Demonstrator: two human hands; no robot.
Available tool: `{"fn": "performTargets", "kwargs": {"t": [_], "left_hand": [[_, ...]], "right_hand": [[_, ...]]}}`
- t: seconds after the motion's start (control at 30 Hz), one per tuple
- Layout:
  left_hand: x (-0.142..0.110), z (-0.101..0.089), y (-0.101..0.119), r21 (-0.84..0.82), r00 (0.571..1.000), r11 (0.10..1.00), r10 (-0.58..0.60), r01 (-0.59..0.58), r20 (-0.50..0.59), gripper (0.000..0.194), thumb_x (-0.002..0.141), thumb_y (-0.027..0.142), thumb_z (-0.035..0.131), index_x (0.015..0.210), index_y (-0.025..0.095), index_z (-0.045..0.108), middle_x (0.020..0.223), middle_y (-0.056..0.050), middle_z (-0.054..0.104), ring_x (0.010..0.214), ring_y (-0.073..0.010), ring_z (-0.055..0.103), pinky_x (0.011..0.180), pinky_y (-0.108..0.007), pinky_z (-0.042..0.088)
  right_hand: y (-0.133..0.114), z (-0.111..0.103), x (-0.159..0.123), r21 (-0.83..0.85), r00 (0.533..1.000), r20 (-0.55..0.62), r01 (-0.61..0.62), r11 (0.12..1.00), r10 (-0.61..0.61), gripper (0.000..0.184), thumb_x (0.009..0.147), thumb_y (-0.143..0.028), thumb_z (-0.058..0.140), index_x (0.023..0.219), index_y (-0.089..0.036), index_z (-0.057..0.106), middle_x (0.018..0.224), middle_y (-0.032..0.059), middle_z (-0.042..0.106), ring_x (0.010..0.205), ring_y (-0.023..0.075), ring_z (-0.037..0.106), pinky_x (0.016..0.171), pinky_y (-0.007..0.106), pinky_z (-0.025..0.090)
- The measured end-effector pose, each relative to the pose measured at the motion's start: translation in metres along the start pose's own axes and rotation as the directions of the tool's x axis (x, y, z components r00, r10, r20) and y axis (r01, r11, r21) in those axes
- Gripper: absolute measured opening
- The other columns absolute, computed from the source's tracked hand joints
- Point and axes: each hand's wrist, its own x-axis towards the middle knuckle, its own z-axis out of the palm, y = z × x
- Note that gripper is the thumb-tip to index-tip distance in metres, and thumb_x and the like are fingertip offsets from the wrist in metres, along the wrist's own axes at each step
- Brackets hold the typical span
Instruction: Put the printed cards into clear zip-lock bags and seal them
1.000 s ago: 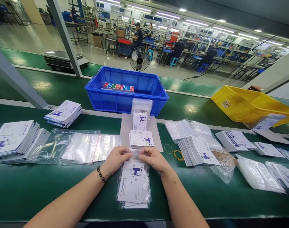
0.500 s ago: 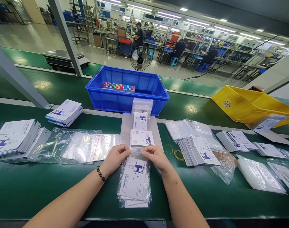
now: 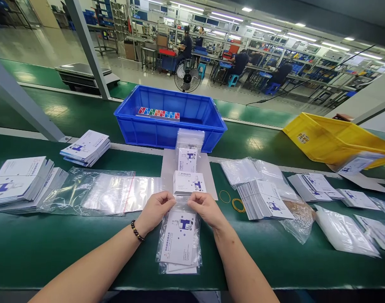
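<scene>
In the head view, a clear bag (image 3: 181, 204) is held at its upper edge by both hands, just in front of a small stack of cards (image 3: 188, 182) on the table (image 3: 123, 261). One side of that edge is pinched between the thumb and bent fingers of the left hand (image 3: 157, 212), and the other side is pinched in the same way by the right hand (image 3: 208, 211); only a short stretch of plastic is left between the two grips. Whether the bag's mouth is sealed cannot be told. A white booklet (image 3: 179, 237) with a purple and white picture is seen through the plastic, and more white paper and plastic are partly covered by its lower end. A beaded bracelet (image 3: 137, 231) is worn on the left wrist.

Beyond the cards, a blue bin (image 3: 170, 132) is placed, with a row of coloured boxes (image 3: 159, 113) inside. To the left, flat clear bags (image 3: 108, 193) are spread beside a large stack of booklets (image 3: 20, 181). To the right, yellow rubber bands (image 3: 238, 205) are laid near a banded stack of booklets (image 3: 263, 200), and a yellow bin (image 3: 334, 136) is tilted farther back.
</scene>
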Motion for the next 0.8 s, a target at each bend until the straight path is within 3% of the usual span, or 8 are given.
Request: {"fn": "performTargets", "kwargs": {"t": [0.2,0.43,0.6,0.8], "left_hand": [[0.0004,-0.0007,-0.0017,-0.038,0.997,0.998,-0.038,0.040,0.061,0.027,0.071,0.038,0.052,0.059,0.015,0.047,0.051,0.005,0.043,0.044,-0.0066,0.037,0.045,-0.019,0.032],[0.0006,-0.0022,-0.0023,-0.056,0.998,0.998,-0.009,0.012,0.058,0.024,0.069,0.036,0.056,0.060,0.015,0.046,0.054,0.005,0.044,0.048,-0.0067,0.039,0.047,-0.019,0.032],[0.0006,-0.0012,-0.0025,-0.081,0.994,0.995,-0.047,0.055,0.094,0.024,0.069,0.036,0.056,0.063,0.014,0.051,0.055,0.005,0.046,0.048,-0.0068,0.040,0.047,-0.019,0.033],[-0.0007,-0.0002,0.0000,-0.075,0.997,0.996,-0.043,0.048,0.065,0.021,0.066,0.033,0.058,0.062,0.014,0.051,0.058,0.004,0.049,0.052,-0.0078,0.042,0.050,-0.019,0.034]], "right_hand": [[-0.0020,-0.0019,-0.0014,0.050,0.999,0.041,-0.026,0.998,0.024,0.018,0.063,-0.027,0.060,0.054,-0.014,0.051,0.053,-0.0036,0.047,0.051,0.0077,0.039,0.051,0.022,0.029],[-0.0037,-0.0017,-0.0022,0.047,0.998,0.051,-0.039,0.998,0.037,0.017,0.064,-0.027,0.060,0.056,-0.014,0.052,0.055,-0.0031,0.048,0.051,0.0075,0.039,0.051,0.022,0.029],[-0.0032,0.0004,-0.0029,0.023,0.999,0.046,-0.003,1.000,0.001,0.017,0.066,-0.027,0.058,0.056,-0.015,0.051,0.055,-0.0033,0.047,0.052,0.0075,0.038,0.050,0.021,0.028],[-0.0024,-0.0010,-0.0021,0.021,0.996,0.090,-0.017,1.000,0.015,0.016,0.066,-0.029,0.059,0.059,-0.014,0.054,0.056,-0.0026,0.048,0.052,0.0078,0.040,0.051,0.022,0.030]]}}
